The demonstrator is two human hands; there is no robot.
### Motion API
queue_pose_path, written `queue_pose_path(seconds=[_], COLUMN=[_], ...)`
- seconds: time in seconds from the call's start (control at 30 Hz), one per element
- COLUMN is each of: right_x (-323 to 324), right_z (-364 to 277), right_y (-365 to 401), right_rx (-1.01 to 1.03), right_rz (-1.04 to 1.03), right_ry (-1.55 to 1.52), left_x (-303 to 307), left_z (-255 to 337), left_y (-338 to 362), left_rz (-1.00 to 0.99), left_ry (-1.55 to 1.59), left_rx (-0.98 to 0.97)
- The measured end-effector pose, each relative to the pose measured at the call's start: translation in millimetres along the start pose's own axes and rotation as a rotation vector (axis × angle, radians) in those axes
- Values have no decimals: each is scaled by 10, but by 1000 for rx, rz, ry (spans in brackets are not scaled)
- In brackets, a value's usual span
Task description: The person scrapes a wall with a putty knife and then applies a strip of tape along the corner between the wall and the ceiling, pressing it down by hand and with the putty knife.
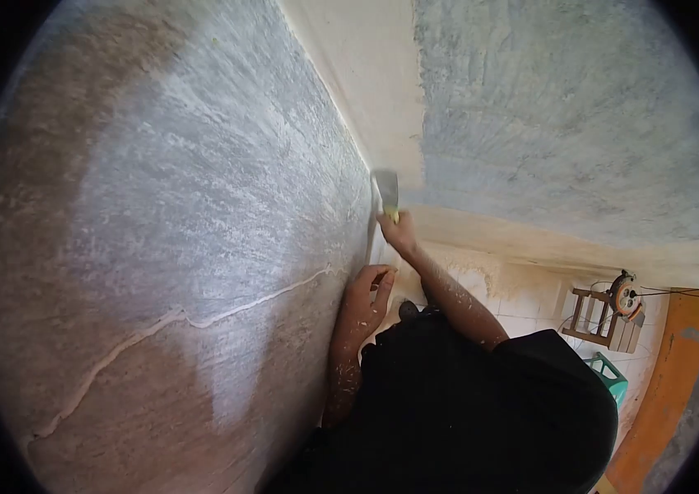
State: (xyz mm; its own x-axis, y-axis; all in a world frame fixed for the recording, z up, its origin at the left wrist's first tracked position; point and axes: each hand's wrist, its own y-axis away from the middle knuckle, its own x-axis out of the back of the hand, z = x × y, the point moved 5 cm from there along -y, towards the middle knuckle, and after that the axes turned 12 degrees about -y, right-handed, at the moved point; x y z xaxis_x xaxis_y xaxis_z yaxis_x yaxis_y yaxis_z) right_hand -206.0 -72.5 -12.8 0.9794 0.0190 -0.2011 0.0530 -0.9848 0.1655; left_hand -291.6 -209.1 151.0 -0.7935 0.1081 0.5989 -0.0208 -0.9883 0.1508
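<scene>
My right hand (pixel 399 234) is closed round the yellow-green handle of a putty knife (pixel 387 189). The flat metal blade, slightly blurred, lies at the corner where the grey wall (pixel 226 189) meets a cream band (pixel 374 90). Lower down, my left hand (pixel 364 298) is held close beside the grey wall with its fingers curled in. Whether anything sits between those fingers is hidden. White flakes stick to both forearms. Across the lower grey wall runs a pale, ragged filled line (pixel 234 311).
Another patchy grey-green wall surface (pixel 563 99) extends at upper right. On the white tiled floor stand a wooden stool (pixel 589 319), an orange-and-black cable reel (pixel 625 298) and a green plastic stool (pixel 608 375). An orange surface (pixel 670 387) runs along the far right.
</scene>
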Motion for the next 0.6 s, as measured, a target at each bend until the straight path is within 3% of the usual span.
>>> queue_pose_path(seconds=[0.03, 0.07, 0.13, 0.23, 0.37, 0.47, 0.5, 0.53, 0.6], right_x=[100, 176, 246, -6, 136, 411, 312, 161, 256], right_z=[378, 547, 549, -166, 527, 745, 692, 447, 575], right_y=[75, 198, 202, 23, 240, 228, 192, 351, 319], right_rx=[-41, -224, -264, 6, -228, -351, -251, -292, -274], right_rz=[58, 39, 42, -101, 39, 33, 80, -12, 56], right_ry=[-33, -112, -76, -149, -278, -149, -195, -389, -264], left_x=[-5, -2, -3, -23, 4, -11, -12, -7, 16], left_z=[16, 24, 13, -29, 23, -35, -21, 3, 1], left_y=[-1, -13, -5, -42, 1, -1, -20, -8, -20], left_rz=[11, 23, 23, 20, 30, 28, 26, 21, 25], left_ry=[12, 27, 28, 12, 18, 1, 20, 37, 48], left_rx=[-1, 2, 0, -17, -4, 0, 14, 35, 40])
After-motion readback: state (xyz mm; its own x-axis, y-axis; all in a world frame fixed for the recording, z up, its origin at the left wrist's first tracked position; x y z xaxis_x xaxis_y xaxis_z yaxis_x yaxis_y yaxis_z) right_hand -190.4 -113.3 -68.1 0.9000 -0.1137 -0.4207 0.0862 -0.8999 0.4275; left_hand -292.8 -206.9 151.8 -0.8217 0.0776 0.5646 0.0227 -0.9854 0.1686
